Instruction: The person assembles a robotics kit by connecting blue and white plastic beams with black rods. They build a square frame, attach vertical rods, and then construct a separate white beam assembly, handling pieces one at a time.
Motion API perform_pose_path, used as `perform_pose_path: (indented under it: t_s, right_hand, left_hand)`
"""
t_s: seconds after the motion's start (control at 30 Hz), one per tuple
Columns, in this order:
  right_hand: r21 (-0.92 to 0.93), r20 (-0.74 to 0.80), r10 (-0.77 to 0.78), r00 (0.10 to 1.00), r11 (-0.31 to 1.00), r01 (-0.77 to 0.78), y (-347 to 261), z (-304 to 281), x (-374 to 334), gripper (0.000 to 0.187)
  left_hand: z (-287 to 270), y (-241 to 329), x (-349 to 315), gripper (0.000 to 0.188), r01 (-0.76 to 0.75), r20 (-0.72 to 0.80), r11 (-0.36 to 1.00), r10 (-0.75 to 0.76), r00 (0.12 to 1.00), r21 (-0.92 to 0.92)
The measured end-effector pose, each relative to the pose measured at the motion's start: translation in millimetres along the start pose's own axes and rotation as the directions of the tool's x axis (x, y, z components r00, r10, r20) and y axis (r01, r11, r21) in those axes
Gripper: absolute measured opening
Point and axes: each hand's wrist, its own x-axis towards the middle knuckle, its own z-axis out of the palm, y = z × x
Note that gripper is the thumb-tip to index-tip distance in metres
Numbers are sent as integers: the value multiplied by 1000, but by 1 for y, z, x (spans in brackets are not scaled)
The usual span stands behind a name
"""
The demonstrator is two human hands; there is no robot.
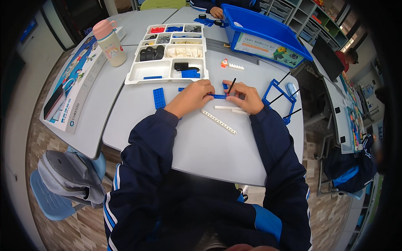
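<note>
Blue beam (219,96) held between both hands, above the near part of the grey table (201,150).
Left hand (194,96): fingers curled nearly closed, fingertips gripping the beam's left end; right hand (247,97): thumb and fingers pinched at its right end, where a black rod (232,85) stands slightly tilted; white perforated beam (219,121) lies diagonally just below; blue plate (159,98) to the left; blue frame (285,91) with black rods at right; white sorting tray (141,73) beyond the hands.

Blue beam (219,96) partly hidden by fingers (206,89), co-worker's sleeve (202,5) cut off
</note>
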Motion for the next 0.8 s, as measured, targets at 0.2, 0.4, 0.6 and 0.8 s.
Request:
perform_pose_path:
  t_s: [0.2,0.4,0.6,0.8]
  right_hand:
    - [228,-28,-67,997,971,71,4,0,2,32]
    - [230,-282,3,959,971,64,-10,4,2,25]
    - [234,-436,-28,900,961,144,-31,11,4,16]
    - [41,-426,-149,893,982,183,-28,11,4,8]
  left_hand:
    - [-3,1,1,14,5,1,1000,-5,1000,23]
    - [0,2,0,13,-6,-8,1000,6,1000,11]
    - [0,3,1,13,-20,-3,1000,20,1000,14]
    - [1,3,0,13,16,2,1000,-16,1000,-6]
